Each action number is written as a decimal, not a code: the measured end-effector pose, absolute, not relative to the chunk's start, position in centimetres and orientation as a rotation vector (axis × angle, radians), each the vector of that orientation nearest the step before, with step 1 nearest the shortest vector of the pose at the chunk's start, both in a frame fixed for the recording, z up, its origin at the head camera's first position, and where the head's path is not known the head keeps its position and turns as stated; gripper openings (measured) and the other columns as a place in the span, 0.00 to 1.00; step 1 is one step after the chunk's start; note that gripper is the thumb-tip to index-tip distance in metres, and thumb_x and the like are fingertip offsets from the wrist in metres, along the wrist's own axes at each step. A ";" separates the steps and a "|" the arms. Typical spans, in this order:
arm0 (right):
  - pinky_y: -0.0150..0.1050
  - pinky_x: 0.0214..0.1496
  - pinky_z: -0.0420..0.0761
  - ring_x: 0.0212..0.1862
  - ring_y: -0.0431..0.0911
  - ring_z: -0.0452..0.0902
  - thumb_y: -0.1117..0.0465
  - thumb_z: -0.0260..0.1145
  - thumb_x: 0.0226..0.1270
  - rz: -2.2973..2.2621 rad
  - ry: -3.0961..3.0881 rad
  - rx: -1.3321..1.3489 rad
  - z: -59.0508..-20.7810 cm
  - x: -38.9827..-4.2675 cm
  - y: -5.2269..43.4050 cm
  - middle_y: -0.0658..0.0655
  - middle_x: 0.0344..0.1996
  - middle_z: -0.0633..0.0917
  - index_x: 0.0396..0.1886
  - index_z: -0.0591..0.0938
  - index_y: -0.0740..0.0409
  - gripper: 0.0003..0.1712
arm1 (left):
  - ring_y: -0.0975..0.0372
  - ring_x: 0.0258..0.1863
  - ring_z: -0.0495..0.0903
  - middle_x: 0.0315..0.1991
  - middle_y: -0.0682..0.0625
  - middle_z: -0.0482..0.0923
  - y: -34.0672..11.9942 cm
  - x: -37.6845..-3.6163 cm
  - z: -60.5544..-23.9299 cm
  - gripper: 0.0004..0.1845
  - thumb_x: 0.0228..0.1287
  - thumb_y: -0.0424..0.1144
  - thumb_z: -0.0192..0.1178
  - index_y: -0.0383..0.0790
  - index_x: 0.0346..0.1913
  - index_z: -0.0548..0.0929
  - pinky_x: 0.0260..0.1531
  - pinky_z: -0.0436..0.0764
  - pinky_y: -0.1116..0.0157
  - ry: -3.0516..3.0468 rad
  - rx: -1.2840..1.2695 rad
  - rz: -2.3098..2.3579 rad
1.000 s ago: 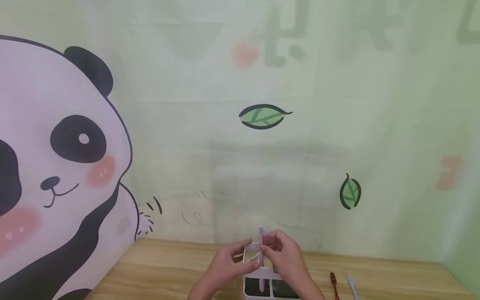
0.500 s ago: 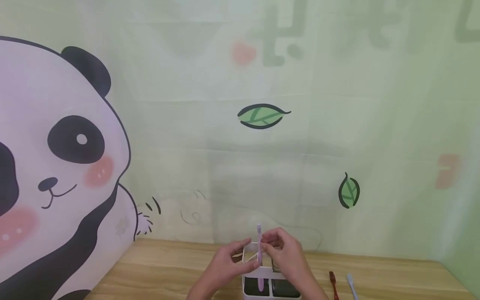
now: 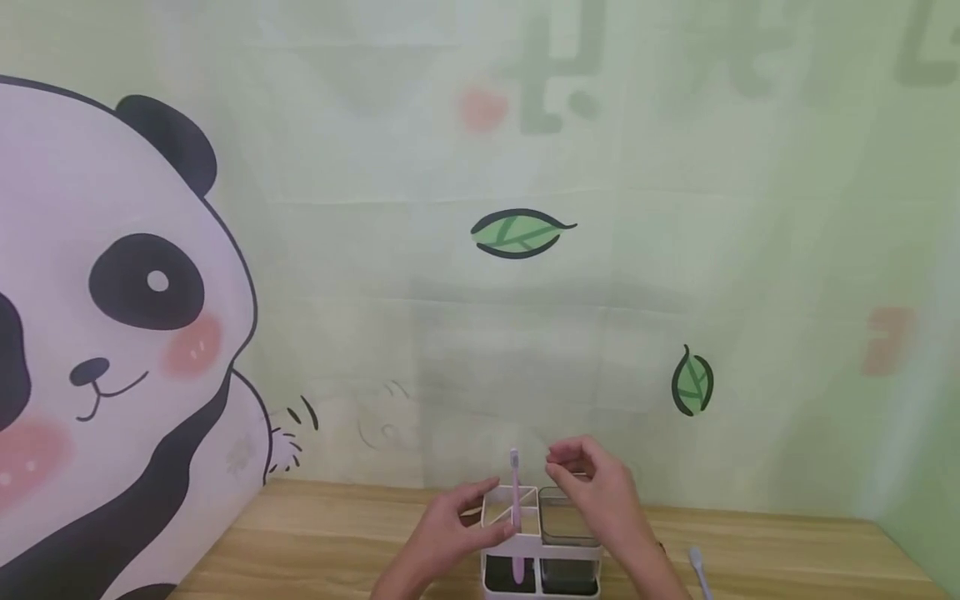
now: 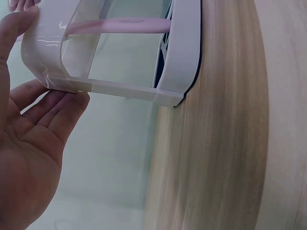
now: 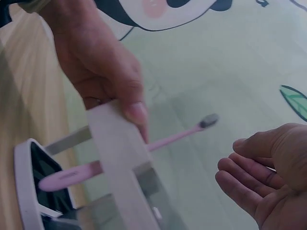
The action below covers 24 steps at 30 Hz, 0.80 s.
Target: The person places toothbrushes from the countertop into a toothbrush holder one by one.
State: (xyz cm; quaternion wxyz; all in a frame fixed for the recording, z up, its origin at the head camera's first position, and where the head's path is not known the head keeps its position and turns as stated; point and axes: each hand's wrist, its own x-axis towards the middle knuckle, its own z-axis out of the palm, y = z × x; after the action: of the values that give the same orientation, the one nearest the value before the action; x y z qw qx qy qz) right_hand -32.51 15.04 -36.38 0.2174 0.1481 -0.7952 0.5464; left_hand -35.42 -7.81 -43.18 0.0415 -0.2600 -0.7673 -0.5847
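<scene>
Pink toothbrush (image 3: pixel 515 508) upright in white holder (image 3: pixel 538 542), left hand (image 3: pixel 450 529) gripping its rim, right hand (image 3: pixel 600 492) loose, seemingly empty.

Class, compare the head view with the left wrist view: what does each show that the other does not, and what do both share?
Only the head view shows the right hand, empty above the holder, a white toothbrush lying on the table, and the panda wall. Only the left wrist view shows the left palm up close. Both show the left hand holding the white holder with the pink toothbrush in it.
</scene>
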 end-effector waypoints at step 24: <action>0.31 0.52 0.84 0.48 0.42 0.87 0.58 0.74 0.74 1.473 -2.269 0.335 -34.0 -30.5 19.9 0.53 0.45 0.90 0.54 0.86 0.62 0.16 | 0.39 0.63 0.80 0.69 0.31 0.75 -8.0 -35.4 -43.2 0.37 0.64 0.43 0.77 0.30 0.72 0.77 0.61 0.83 0.48 -2.351 -0.796 -1.792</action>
State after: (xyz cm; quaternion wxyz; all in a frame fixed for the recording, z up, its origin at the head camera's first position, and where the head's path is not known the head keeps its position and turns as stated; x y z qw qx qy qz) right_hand -30.51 19.93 -33.98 0.2063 0.1203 -0.8146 0.5286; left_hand -35.37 -7.95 -43.20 0.0401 -0.2599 -0.7672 -0.5850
